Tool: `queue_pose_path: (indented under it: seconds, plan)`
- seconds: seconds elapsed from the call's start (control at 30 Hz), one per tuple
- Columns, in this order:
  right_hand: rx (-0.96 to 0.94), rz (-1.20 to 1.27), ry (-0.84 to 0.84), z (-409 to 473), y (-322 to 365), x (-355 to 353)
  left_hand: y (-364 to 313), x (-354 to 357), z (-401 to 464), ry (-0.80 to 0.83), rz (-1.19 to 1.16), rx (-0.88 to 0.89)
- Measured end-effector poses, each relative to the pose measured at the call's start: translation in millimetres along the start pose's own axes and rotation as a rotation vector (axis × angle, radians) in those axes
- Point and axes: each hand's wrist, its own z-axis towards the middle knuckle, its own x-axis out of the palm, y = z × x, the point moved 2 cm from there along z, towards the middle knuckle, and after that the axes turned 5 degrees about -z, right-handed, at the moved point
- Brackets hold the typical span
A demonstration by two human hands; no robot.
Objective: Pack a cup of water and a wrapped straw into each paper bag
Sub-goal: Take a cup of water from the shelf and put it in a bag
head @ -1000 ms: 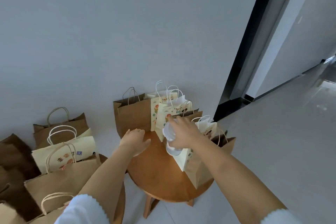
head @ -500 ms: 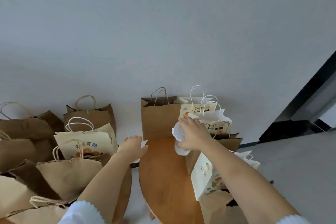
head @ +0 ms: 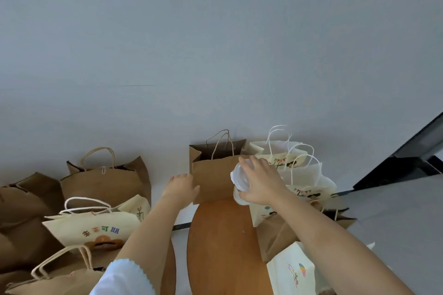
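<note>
Beside the brown bag [head: 217, 181], steadied by the left hand [head: 181, 187] with fingers on its side edge, a clear cup [head: 240, 181] is gripped in the right hand [head: 260, 181], not yet packed, and no straw is seen.

An open paper bag [head: 215, 177] stands at the far end of the tabletop [head: 223, 242], close to the wall [head: 215, 43]. The left hand [head: 181, 187] touches its left side, and the right hand [head: 260, 181] holds a cup [head: 239, 181] at its right edge. More bags [head: 302, 175] crowd the tabletop's right side, and another group of bags [head: 96, 230] sits well to the left.
</note>
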Motion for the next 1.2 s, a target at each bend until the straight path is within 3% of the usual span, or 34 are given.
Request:
queue_pose_path:
  seconds: [0.27,0.43,0.63,1.2]
  plan:
    - [-0.037,0.032,0.025,36,-11,17,-7,-7,70,-0.045,0.098,-0.078]
    - [-0.083,0.020,0.053,45,-19,26,-8,-1,99,-0.082,0.008,-0.182]
    - [-0.084,0.031,0.072,49,-30,29,-6,8,117,0.017,-0.024,-0.152]
    - [0.006,0.013,0.002,-2,-58,-10,-2,17,37,-0.048,-0.068,-0.010]
